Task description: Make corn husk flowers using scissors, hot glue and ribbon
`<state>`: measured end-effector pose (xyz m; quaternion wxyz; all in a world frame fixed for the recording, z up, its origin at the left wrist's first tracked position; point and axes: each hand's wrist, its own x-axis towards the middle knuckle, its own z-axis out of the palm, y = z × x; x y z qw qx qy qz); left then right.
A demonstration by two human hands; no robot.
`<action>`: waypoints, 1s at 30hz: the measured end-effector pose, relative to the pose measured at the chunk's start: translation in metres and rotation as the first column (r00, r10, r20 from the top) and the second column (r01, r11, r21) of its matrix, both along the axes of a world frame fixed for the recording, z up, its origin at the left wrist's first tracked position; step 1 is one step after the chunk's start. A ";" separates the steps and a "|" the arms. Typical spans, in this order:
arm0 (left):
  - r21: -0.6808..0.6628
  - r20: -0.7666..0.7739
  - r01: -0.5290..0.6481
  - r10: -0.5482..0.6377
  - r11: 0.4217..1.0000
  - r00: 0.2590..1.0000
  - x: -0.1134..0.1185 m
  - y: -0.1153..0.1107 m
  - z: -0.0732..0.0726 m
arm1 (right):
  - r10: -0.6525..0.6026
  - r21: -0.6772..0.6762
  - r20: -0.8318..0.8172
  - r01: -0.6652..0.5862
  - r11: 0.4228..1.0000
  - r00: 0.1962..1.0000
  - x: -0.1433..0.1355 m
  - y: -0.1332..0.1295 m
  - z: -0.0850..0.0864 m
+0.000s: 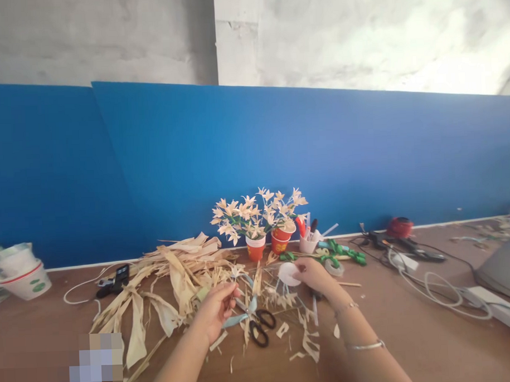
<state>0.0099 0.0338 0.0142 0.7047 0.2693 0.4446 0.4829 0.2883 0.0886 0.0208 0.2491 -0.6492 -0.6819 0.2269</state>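
Observation:
My left hand [218,310] is closed in a pinch on the thin stem of a small pale husk flower [236,271]. My right hand [315,275] has its fingertips closed at the edge of a flat white round piece [288,274]; what it is made of I cannot tell. Below and between my hands lie scissors with black handles [260,327]. A light-blue strip [234,320] lies by their blades. More pale flowers on thin stems [284,299] lie under the white piece, partly hidden by it.
Dried corn husks [180,277] are heaped at left. Behind my hands, flowers [243,216] stand in red-and-white paper cups [256,248]. A white cup of tools [308,244] and green tape [336,252] lie right of them. Cables [442,293] cross the right side; a blue partition [320,149] bounds the back.

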 end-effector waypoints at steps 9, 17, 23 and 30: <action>-0.011 -0.012 -0.002 0.002 1.000 1.000 0.001 -0.001 0.001 | -0.220 -0.125 -0.042 0.213 0.969 0.975 -0.022 0.010 -0.009; -0.002 -0.008 0.012 -0.012 1.000 1.000 0.003 -0.003 0.002 | -0.271 0.035 0.234 0.271 0.962 0.934 -0.011 -0.004 0.011; -0.017 0.006 0.027 -0.027 0.999 1.000 0.006 -0.005 0.000 | -0.257 -0.062 0.543 0.344 0.937 0.799 0.038 -0.035 0.006; -0.015 0.031 0.051 -0.050 0.999 0.998 0.008 -0.007 0.000 | -0.189 -0.098 0.543 0.286 0.953 0.818 0.039 -0.039 -0.022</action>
